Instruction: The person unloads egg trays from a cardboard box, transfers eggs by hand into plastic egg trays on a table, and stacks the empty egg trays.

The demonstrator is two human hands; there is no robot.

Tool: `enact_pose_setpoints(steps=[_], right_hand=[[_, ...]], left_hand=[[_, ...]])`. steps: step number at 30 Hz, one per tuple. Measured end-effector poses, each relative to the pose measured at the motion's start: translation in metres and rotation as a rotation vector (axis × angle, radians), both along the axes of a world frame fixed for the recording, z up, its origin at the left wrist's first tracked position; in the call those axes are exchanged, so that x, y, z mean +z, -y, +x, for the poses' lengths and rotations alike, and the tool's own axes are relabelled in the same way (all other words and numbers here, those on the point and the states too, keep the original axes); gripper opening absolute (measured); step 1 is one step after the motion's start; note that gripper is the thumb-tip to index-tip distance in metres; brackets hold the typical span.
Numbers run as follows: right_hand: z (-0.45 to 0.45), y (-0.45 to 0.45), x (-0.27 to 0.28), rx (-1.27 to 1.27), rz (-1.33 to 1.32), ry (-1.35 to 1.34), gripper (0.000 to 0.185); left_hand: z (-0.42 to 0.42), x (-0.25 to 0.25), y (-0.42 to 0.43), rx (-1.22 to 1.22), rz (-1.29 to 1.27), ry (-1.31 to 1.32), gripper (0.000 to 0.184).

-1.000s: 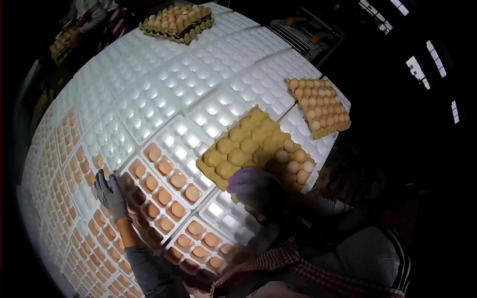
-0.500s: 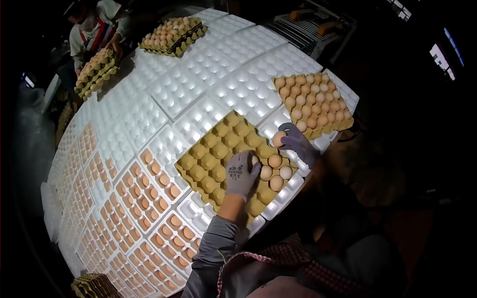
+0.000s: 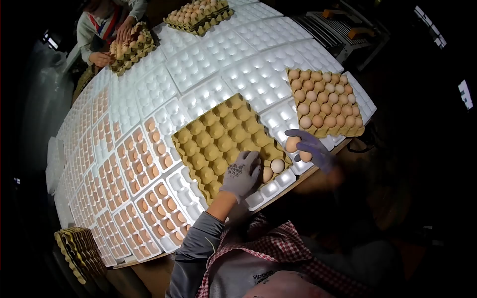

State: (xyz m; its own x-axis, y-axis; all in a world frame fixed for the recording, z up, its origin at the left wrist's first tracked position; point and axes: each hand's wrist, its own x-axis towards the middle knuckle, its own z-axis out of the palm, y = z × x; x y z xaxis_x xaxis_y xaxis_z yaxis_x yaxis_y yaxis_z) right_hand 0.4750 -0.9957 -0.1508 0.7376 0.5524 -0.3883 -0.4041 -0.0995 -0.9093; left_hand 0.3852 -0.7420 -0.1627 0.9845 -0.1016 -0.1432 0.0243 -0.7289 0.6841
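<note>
My left hand (image 3: 242, 174), in a grey glove with printed letters, rests over a mostly bare yellow egg tray (image 3: 214, 130). Its fingers are curled, and whatever they hold is hidden behind the hand. Close to its fingertips, a brown egg (image 3: 267, 174) and a paler egg (image 3: 278, 166) sit in the tray's near corner cups. My right hand (image 3: 318, 151), gloved in purple-grey, is closed around two brown eggs, one egg (image 3: 292, 144) by the fingertips and another egg (image 3: 305, 156) lower down. It is just off the tray's right edge, above white foam.
White foam trays (image 3: 196, 67) cover the table, several at the left filled with eggs (image 3: 134, 171). A full yellow tray (image 3: 328, 107) lies at the right. Across the table another person (image 3: 107, 30) handles a stacked egg tray (image 3: 133, 52). Empty trays (image 3: 79, 253) are stacked lower left.
Fewer eggs show in the yellow tray, and my right hand now holds two instead of one. My view has shifted. The other person's tray has been tilted and a hand laid on its eggs.
</note>
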Motion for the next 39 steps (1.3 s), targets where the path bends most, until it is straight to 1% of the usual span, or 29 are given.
enact_pose_setpoints(steps=[1,2,3,4,5,6,7,9,11,12,13,15,16,17,19,21,22,23,25,27,29,30,33,34,35,36,37,38,39], right_hand=[[0.001,0.002,0.003,0.099,-0.090,0.131,0.041],[0.002,-0.003,0.002,0.403,-0.467,0.957,0.043],[-0.003,-0.006,0.003,0.422,-0.457,0.956,0.043],[-0.013,-0.023,0.021,0.578,-0.726,0.996,0.042],[-0.019,-0.033,0.014,0.658,-0.860,1.110,0.042],[-0.024,-0.043,0.007,0.739,-0.989,1.228,0.042],[-0.021,-0.045,-0.003,0.782,-0.971,1.280,0.042],[-0.010,-0.054,0.019,0.878,-0.990,1.142,0.045],[0.003,-0.063,0.050,0.767,-0.892,0.979,0.049],[0.005,-0.073,0.060,0.636,-0.788,1.019,0.051],[0.006,-0.091,0.067,0.552,-0.685,1.030,0.052],[0.001,-0.142,0.073,0.509,-0.446,0.984,0.053],[-0.008,-0.176,0.074,0.566,-0.443,1.085,0.053],[-0.021,-0.210,0.071,0.622,-0.439,1.182,0.053],[-0.046,-0.271,0.038,0.733,-0.424,1.323,0.049],[-0.064,-0.324,0.008,0.950,-0.659,1.391,0.043],[-0.066,-0.334,-0.007,0.989,-0.739,1.504,0.035],[-0.069,-0.335,-0.013,1.000,-0.738,1.501,0.035],[-0.061,-0.331,-0.016,0.849,-0.540,1.283,0.030],[-0.061,-0.332,-0.008,0.912,-0.557,1.249,0.029],[-0.064,-0.337,-0.008,1.148,-0.811,1.434,0.029],[-0.060,-0.339,-0.005,1.144,-0.819,1.441,0.029],[-0.062,-0.342,0.026,1.189,-0.593,1.248,0.029],[-0.051,-0.335,0.014,0.956,-0.315,0.916,0.031],[-0.051,-0.328,0.009,0.960,-0.318,0.909,0.031],[-0.054,-0.320,0.005,0.942,-0.220,1.018,0.032],[-0.059,-0.310,0.003,0.912,-0.123,1.119,0.033],[-0.070,-0.304,0.002,1.076,-0.285,1.067,0.032],[-0.072,-0.297,-0.033,1.040,-0.055,1.283,0.028]], left_hand=[[-0.003,0.001,-0.002,0.017,-0.147,0.092,0.033],[-0.008,0.002,0.001,0.019,-0.006,0.179,0.027],[-0.011,0.003,0.008,0.038,-0.005,0.173,0.027],[-0.014,0.014,0.018,-0.017,0.217,0.191,0.027],[-0.018,0.019,0.027,-0.053,0.445,0.192,0.028],[-0.023,0.017,0.038,-0.061,0.533,0.148,0.028],[-0.023,0.013,0.048,-0.070,0.619,0.103,0.028],[-0.022,-0.017,0.055,0.047,0.660,0.211,0.030],[-0.027,-0.008,0.047,0.051,0.550,0.125,0.032],[-0.035,-0.004,0.043,0.115,0.421,0.164,0.035],[-0.045,-0.004,0.037,0.140,0.419,0.164,0.035],[-0.063,-0.006,0.020,0.227,0.134,0.381,0.039],[-0.077,0.000,0.011,0.276,0.001,0.393,0.040],[-0.094,0.006,0.001,0.294,0.005,0.397,0.040],[-0.129,0.014,-0.020,0.456,-0.109,0.474,0.046],[-0.158,0.007,-0.042,0.669,-0.044,0.433,0.050],[-0.166,0.002,-0.056,0.744,0.002,0.401,0.049],[-0.170,-0.007,-0.068,0.853,0.036,0.317,0.050],[-0.173,-0.021,-0.094,0.953,0.249,0.306,0.049],[-0.167,-0.030,-0.108,0.960,0.264,0.122,0.046],[-0.171,-0.033,-0.111,0.941,0.255,0.127,0.041],[-0.175,-0.031,-0.112,0.930,0.182,0.169,0.040],[-0.195,-0.017,-0.103,0.942,0.046,0.275,0.039],[-0.200,-0.016,-0.097,0.950,-0.089,0.268,0.039],[-0.202,-0.015,-0.091,0.958,-0.223,0.262,0.039],[-0.200,-0.022,-0.090,0.886,-0.109,0.210,0.039],[-0.199,-0.028,-0.089,0.878,-0.109,0.203,0.039],[-0.196,-0.032,-0.089,0.856,-0.051,0.123,0.041],[-0.193,-0.036,-0.089,0.830,0.009,0.049,0.044]])
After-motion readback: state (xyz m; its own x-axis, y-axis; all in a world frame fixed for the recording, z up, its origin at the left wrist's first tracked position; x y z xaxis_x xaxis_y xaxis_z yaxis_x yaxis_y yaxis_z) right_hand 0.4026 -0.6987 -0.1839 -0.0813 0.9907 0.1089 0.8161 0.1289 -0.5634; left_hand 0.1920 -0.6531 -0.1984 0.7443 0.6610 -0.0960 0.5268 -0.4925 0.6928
